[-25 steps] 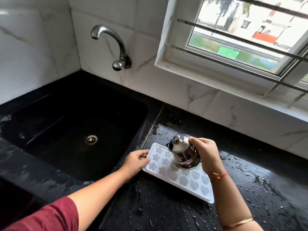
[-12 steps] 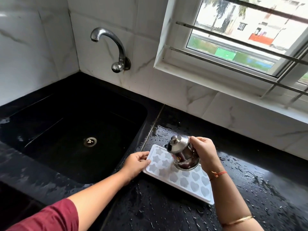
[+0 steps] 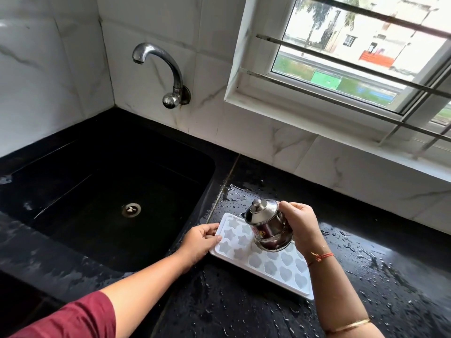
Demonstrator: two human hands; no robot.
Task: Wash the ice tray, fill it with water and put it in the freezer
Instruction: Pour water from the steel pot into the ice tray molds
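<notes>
Tray (image 3: 280,269) on the wet counter (image 3: 231,313), with a jug (image 3: 267,228) tipped over it.
The tray lies flat near the counter's left edge, just beside the sink (image 3: 97,191), and its long side runs away to your right. Your left hand (image 3: 200,242) pinches the tray's left end, thumb on top of the rim. Your right hand (image 3: 301,225) is curled round the steel jug and holds it tilted above the tray's left half, with the lid knob and spout leaning toward the sink. The star cells lie under the jug and the heart cells to its right. The tap (image 3: 158,71) stands on the wall behind the sink.
</notes>
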